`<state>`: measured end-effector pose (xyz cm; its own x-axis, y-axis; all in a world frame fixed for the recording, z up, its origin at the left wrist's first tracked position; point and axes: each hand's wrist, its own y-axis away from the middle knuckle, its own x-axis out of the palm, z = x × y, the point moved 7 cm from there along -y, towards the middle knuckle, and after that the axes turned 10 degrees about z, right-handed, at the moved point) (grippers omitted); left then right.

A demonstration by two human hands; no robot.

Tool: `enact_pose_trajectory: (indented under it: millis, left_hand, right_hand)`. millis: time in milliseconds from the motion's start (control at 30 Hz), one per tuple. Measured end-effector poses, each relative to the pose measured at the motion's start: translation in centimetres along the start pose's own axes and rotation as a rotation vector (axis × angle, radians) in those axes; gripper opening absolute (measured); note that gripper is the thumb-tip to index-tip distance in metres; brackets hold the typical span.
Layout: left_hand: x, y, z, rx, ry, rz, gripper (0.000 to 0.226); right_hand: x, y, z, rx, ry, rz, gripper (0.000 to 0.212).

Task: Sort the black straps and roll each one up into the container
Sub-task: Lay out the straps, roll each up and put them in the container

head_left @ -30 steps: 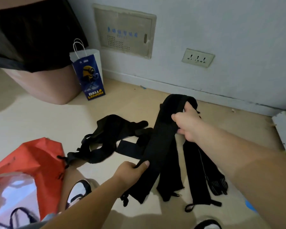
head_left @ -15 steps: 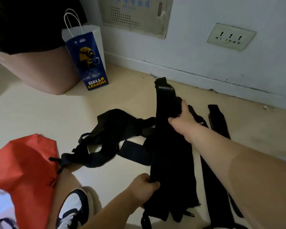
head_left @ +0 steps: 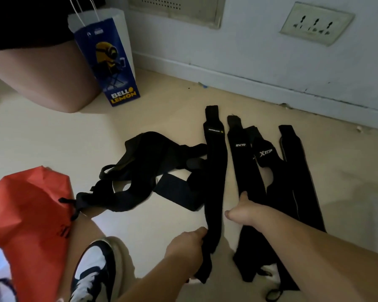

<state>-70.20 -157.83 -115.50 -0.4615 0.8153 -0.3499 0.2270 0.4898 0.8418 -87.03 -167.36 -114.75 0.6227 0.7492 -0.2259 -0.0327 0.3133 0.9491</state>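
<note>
Several long black straps lie side by side on the floor, running away from me. My left hand (head_left: 188, 243) grips the near end of the leftmost strap (head_left: 215, 162), which has a yellow label. My right hand (head_left: 242, 211) rests with straight fingers on the strap (head_left: 240, 158) beside it. Further right lie a strap marked XTEP (head_left: 264, 153) and a plain one (head_left: 297, 171). A tangled black harness (head_left: 144, 171) lies left of the row, touching the leftmost strap.
A red bag (head_left: 26, 214) sits at the near left by my knee and shoe (head_left: 94, 271). A blue paper bag (head_left: 109, 62) stands by the wall beside another person's leg (head_left: 42, 79). The wall has a socket (head_left: 316, 22).
The bundle of straps I held up in both hands now lies spread flat in a row. My right hand let go of the far end and drew back toward me.
</note>
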Motion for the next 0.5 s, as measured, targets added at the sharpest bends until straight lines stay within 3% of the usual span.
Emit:
enact_pose_trajectory:
  millis: [133,267,400,500]
  left_hand:
    - [0.0,0.5,-2.1,0.065,-0.271,0.044,0.062]
    - [-1.2,0.6,-3.1,0.122,-0.206,0.020,0.033]
    - [-5.3,-0.1,-2.7,0.098,-0.286,-0.077,0.038]
    - [-9.2,-1.6,-2.8,0.081,-0.476,-0.221,0.041]
  right_hand:
    - [-1.5,0.3,1.8,-0.196,0.035,-0.140,0.078]
    - [0.2,0.4,5.0,-0.390,0.112,-0.111,0.066]
    - [2.7,-1.0,4.9,-0.327,0.223,-0.038,0.061]
    - [2.5,-1.3,4.5,-0.314,0.301,-0.125,0.060]
